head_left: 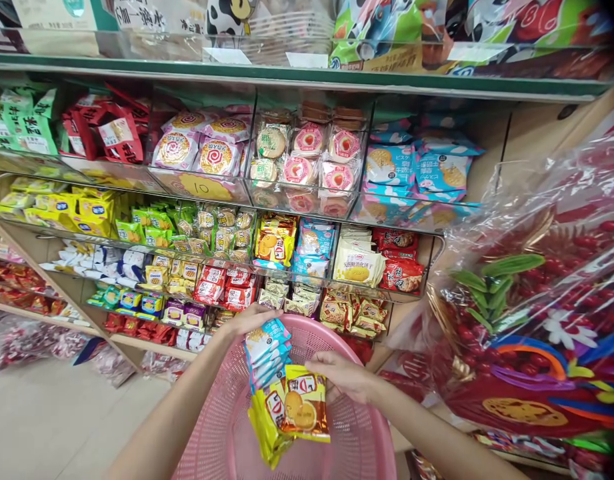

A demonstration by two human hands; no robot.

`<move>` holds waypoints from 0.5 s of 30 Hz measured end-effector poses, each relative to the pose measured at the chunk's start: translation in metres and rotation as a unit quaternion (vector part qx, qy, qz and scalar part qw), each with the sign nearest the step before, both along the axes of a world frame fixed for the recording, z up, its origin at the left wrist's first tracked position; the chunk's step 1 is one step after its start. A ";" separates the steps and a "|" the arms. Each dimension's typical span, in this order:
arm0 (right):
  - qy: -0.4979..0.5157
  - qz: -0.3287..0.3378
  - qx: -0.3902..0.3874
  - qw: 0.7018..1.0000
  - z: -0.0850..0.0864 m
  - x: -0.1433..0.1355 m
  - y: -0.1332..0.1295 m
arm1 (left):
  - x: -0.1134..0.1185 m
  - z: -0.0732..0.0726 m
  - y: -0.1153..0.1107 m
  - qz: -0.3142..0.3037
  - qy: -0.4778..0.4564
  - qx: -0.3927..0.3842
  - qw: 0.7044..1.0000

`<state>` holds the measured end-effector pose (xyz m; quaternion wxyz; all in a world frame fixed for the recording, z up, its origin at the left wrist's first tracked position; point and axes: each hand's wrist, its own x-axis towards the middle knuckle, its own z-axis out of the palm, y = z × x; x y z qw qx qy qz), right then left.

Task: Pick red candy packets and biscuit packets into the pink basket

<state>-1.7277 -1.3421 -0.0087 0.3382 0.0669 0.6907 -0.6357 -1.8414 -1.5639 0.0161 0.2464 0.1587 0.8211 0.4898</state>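
Observation:
Over a pink plastic basket (363, 433), my right hand (341, 373) pinches the edge of a yellow-and-brown biscuit packet (305, 404). A second yellow packet (265, 433) hangs just left of it and partly behind. My left hand (253, 320) is closed at the top of a stack of blue biscuit packets (269, 348), near the basket's far rim. Its fingertips are mostly hidden behind those packets. The blue stack overlaps the top of the yellow packets.
Snack shelves stand ahead, with blue packets (314, 241) and yellow-brown packets (275, 243) in clear bins. A plastic-wrapped red basket of berries and flowers (517, 360) crowds the right side. Tiled floor (47, 393) shows at lower left.

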 end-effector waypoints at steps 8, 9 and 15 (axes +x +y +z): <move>-0.038 -0.090 -0.106 0.990 0.005 0.012 -0.007 | -0.001 -0.002 -0.001 0.004 -0.011 -0.002 1.000; -0.031 -0.091 -0.134 0.986 0.004 0.014 -0.008 | -0.001 -0.002 0.000 0.006 -0.013 -0.001 1.000; -0.004 -0.108 -0.228 0.968 -0.012 0.017 -0.009 | -0.001 -0.001 0.003 0.008 -0.024 0.018 1.000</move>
